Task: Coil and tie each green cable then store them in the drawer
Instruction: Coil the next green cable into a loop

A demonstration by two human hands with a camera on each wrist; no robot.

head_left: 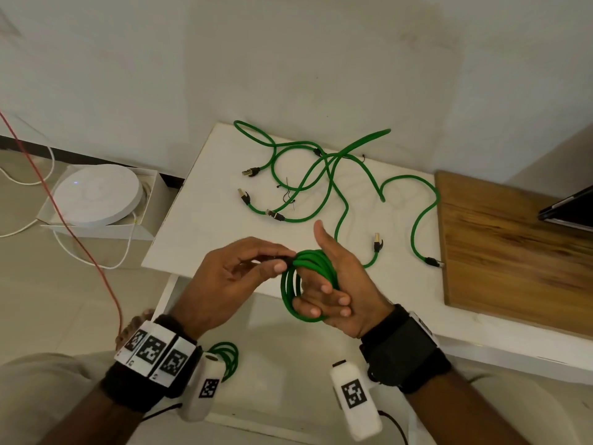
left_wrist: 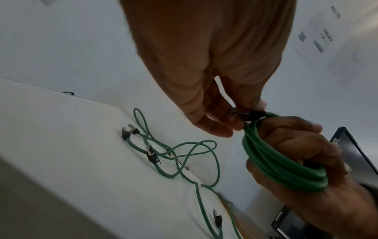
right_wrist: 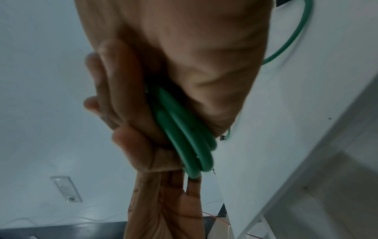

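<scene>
One coil [head_left: 300, 284] in right hand [head_left: 340, 284]; five plugs [head_left: 251, 172] on table [head_left: 199, 200]

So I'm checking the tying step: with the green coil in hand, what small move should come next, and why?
Probably tuck the black plug end round the coiled green cable: the left hand pinches that end at the coil, which the right hand holds, apparently still untied.

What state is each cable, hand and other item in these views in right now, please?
Coiled cable: looped round the right hand, untied.
Right hand: holds the coil.
Left hand: pinches the coil's black plug end.
Loose cables: uncoiled, tangled on the white table.
Second coil: wound, lying below the table edge.
Black ties: loose on the table.
</scene>
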